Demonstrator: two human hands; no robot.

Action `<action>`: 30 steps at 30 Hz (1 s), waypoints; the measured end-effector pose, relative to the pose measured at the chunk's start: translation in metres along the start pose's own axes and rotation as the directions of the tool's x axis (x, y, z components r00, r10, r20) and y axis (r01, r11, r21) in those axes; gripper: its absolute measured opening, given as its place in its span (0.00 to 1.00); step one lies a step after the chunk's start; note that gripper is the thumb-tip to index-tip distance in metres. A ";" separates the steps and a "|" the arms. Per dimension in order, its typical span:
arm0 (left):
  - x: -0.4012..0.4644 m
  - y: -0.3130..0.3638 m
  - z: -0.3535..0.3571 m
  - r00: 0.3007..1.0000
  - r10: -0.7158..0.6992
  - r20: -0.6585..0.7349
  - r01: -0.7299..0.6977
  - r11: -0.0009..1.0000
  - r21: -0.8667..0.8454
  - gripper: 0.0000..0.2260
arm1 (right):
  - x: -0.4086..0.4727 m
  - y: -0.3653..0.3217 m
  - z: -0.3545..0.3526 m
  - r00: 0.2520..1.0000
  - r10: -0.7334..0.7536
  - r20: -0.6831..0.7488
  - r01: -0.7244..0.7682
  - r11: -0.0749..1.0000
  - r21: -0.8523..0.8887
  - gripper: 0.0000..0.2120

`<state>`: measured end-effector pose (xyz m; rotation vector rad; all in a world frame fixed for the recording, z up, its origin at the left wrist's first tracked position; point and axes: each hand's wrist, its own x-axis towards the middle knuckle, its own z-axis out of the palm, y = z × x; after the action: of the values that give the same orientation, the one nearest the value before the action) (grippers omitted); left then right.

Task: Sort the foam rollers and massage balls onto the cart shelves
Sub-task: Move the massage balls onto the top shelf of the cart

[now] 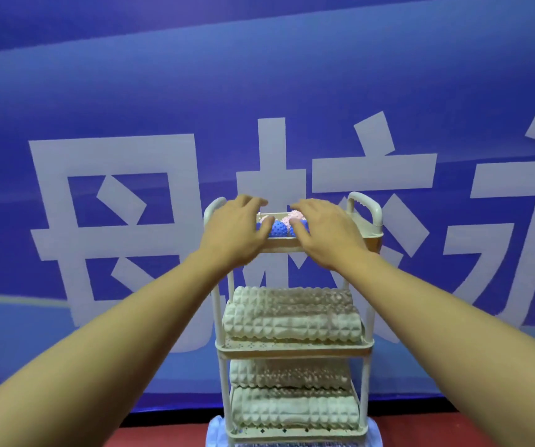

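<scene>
A white three-shelf cart point(294, 347) is standing before a blue banner point(162, 91), carrying pale ridged foam rollers point(292, 314) on its middle and bottom shelves, while the left hand point(235, 232) and right hand point(325, 235) are hovering spread open, holding nothing, over blue and pink massage balls point(278, 228) on its top shelf.

foam rollers point(292, 321): 4 | massage balls point(278, 228): 3+ (hands cover some)
</scene>
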<state>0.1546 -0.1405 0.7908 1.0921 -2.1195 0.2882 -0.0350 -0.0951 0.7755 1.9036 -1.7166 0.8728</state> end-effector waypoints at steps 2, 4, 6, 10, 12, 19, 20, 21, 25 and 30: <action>-0.030 -0.001 0.002 0.999 0.036 -0.025 -0.036 0.999 -0.020 0.19 | -0.028 -0.009 0.000 0.999 -0.040 -0.017 0.040 0.999 0.026 0.20; -0.065 0.001 0.007 0.999 0.028 -0.044 -0.030 0.999 -0.045 0.20 | -0.060 -0.017 0.004 0.999 -0.051 -0.005 0.051 0.998 0.038 0.22; -0.104 0.004 0.015 0.999 0.017 -0.039 -0.018 0.999 -0.039 0.22 | -0.097 -0.022 0.013 0.999 -0.033 0.029 0.032 0.998 0.045 0.24; -0.193 0.006 0.047 0.999 0.000 0.050 0.005 0.996 -0.085 0.23 | -0.183 -0.031 0.042 0.988 0.031 0.150 -0.041 0.997 0.062 0.25; -0.242 0.007 0.068 0.989 -0.044 0.139 0.058 0.994 -0.098 0.25 | -0.229 -0.034 0.062 0.968 0.063 0.244 -0.079 0.995 0.055 0.26; -0.402 0.019 0.140 0.860 -0.193 0.472 0.270 0.958 -0.099 0.28 | -0.386 -0.048 0.126 0.794 0.167 0.584 -0.202 0.979 -0.005 0.33; -0.422 0.023 0.149 0.833 -0.209 0.512 0.293 0.952 -0.089 0.29 | -0.407 -0.050 0.133 0.769 0.181 0.613 -0.220 0.975 -0.011 0.33; -0.440 0.028 0.155 0.800 -0.228 0.555 0.322 0.943 -0.077 0.30 | -0.425 -0.052 0.139 0.735 0.196 0.649 -0.241 0.970 -0.021 0.31; -0.495 0.043 0.178 0.692 -0.266 0.671 0.393 0.919 -0.041 0.34 | -0.487 -0.057 0.160 0.592 0.226 0.774 -0.286 0.956 -0.060 0.28; -0.538 0.051 0.205 0.543 -0.280 0.792 0.445 0.895 0.012 0.28 | -0.547 -0.059 0.181 0.442 0.286 0.850 -0.359 0.925 -0.124 0.27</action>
<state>0.2160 0.1224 0.2791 1.7152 -2.4635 -0.7385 0.0338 0.1802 0.2705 2.2858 -2.7300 -0.0269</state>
